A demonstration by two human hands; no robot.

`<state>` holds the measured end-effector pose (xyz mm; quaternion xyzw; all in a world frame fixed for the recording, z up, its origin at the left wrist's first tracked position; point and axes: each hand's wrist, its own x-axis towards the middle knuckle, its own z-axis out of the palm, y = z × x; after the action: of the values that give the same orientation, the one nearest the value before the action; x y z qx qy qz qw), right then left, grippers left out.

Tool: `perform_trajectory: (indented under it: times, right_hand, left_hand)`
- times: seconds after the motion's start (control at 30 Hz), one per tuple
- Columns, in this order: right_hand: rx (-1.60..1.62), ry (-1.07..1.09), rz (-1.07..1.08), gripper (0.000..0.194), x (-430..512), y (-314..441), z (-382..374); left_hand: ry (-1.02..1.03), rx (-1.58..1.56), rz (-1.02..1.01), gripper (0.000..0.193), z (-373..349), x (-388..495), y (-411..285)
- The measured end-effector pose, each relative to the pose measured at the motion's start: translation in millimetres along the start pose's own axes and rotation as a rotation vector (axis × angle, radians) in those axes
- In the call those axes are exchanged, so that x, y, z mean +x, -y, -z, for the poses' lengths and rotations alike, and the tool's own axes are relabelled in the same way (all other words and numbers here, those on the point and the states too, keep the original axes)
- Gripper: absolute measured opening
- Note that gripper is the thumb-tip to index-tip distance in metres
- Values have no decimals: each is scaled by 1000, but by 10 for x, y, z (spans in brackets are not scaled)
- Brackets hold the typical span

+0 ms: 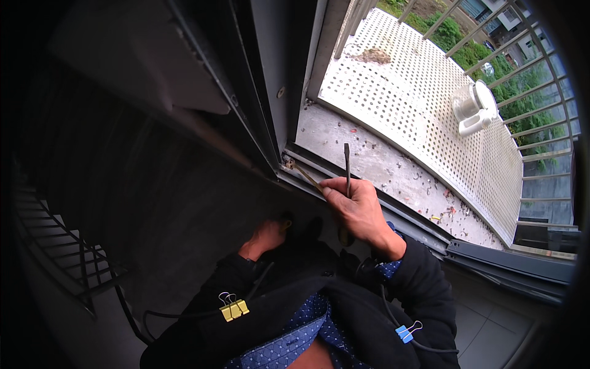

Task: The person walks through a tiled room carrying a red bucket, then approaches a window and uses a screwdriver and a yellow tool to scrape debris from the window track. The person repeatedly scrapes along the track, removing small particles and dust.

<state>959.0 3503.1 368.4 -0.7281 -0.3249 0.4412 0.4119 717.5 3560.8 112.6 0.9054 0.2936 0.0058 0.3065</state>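
Observation:
My right hand [357, 207] grips a flat-blade screwdriver [347, 159], its blade pointing away from me and its dark handle below the palm. Between thumb and forefinger the same hand pinches a thin brownish strip [308, 177]. The strip's far end reaches a small clump of debris [289, 163] in the corner of the metal window track [318, 171]. In the shade to the left, my left hand [265, 237] has its fingers curled. A small yellowish thing [287, 224] shows at its fingertips; whether the hand holds it is too dark to tell.
A dark window frame [282, 92] rises beside the track. Beyond lies a littered ledge [378, 159], then a perforated metal panel [415, 92] bearing a whitish jug-like container [474, 108], with bars [479, 61] outside. Binder clips [234, 310] hold cables on my jacket. A dark rack [69, 249] stands left.

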Motion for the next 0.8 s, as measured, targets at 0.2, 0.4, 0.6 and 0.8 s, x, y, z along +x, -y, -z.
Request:
perform_trajectory:
  times: [0.2, 0.4, 0.6, 0.8]
  right_hand:
    - [66, 5, -64, 27, -71, 25, 50]
    - [71, 29, -56, 27, -92, -10, 113]
    - [73, 41, -48, 28, -101, 6, 149]
    - [190, 15, -100, 24, -165, 97, 212]
  left_hand:
    - [60, 13, 41, 26, 159, 29, -139]
    - [147, -70, 107, 30, 239, 102, -249]
    - [200, -44, 126, 37, 278, 144, -287]
    - [17, -22, -15, 24, 184, 132, -207]
